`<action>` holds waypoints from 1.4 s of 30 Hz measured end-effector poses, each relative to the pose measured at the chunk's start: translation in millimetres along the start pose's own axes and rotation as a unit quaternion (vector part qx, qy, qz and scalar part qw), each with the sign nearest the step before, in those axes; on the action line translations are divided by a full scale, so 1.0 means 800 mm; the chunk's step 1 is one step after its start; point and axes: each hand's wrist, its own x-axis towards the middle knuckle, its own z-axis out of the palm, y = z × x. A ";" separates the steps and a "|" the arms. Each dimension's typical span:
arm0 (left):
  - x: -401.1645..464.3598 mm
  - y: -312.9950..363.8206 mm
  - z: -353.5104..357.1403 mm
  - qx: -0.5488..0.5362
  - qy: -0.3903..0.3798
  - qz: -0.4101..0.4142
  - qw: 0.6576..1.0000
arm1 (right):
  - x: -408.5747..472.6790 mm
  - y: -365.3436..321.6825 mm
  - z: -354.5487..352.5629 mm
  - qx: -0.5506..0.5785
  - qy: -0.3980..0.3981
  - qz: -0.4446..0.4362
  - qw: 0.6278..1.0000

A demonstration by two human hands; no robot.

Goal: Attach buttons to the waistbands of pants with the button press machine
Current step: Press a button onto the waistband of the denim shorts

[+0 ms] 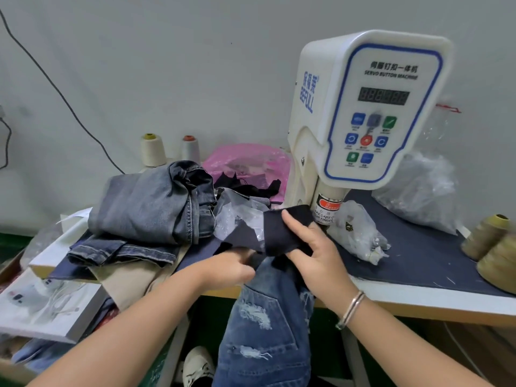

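Observation:
A white button press machine [363, 107] stands on the table with its press head [328, 210] low at the centre. My right hand [315, 252] grips a dark navy piece of cloth [282, 233] just left of the press head, thumb on top of it. My left hand [231, 268] grips the upper edge of a pair of ripped blue jeans [265, 325] that hang off the table's front edge. The dark cloth lies over the jeans' top, and whether it is joined to them is hidden. A small clear bag of buttons [360, 236] lies right of the press head.
Folded grey-blue jeans [150, 202] are piled at the left, beside clear plastic [240, 213] and a pink bag [248, 160]. Thread cones stand at the back [152, 149] and at the right edge [491, 241]. A large clear bag [418, 191] sits behind the machine. White boxes [47, 308] lie at the lower left.

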 end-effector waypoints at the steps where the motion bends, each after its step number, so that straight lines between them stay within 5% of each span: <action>1: 0.002 -0.006 0.003 0.054 -0.012 0.006 0.998 | -0.003 -0.001 -0.008 0.009 0.014 -0.011 1.000; 5: -0.006 -0.003 0.002 -0.076 -0.024 0.058 0.995 | -0.018 0.004 -0.046 -0.018 0.028 -0.001 0.999; 7: -0.007 0.008 -0.005 -0.110 -0.012 0.072 0.991 | -0.027 0.010 -0.058 -0.147 -0.019 0.022 0.989; 10: -0.008 0.043 -0.002 -0.095 -0.029 0.120 0.988 | -0.037 0.004 -0.061 -0.314 -0.027 -0.097 0.944; 12: -0.009 0.070 0.005 -0.074 -0.049 0.158 0.983 | -0.034 -0.008 -0.054 -0.284 -0.076 -0.130 0.947; 17: -0.011 0.091 0.005 -0.103 -0.049 0.193 0.975 | -0.005 -0.021 -0.052 -0.117 -0.121 -0.042 0.985; 25: -0.020 0.098 0.026 -0.172 -0.090 0.178 0.965 | -0.021 -0.018 -0.094 0.039 -0.089 -0.021 0.995; 31: -0.009 0.092 0.057 -0.043 -0.154 0.120 0.980 | -0.014 -0.034 -0.141 0.176 -0.037 -0.086 0.980; 34: -0.005 0.090 0.064 -0.029 -0.113 0.160 0.980 | -0.003 -0.029 -0.160 0.179 -0.006 -0.084 0.980; 38: -0.006 0.094 0.045 -0.086 0.004 0.193 0.977 | -0.003 -0.017 -0.182 -0.078 -0.036 -0.082 0.993; 42: -0.003 0.120 0.038 -0.039 0.053 0.246 0.967 | -0.012 -0.029 -0.171 -0.385 -0.129 -0.140 0.903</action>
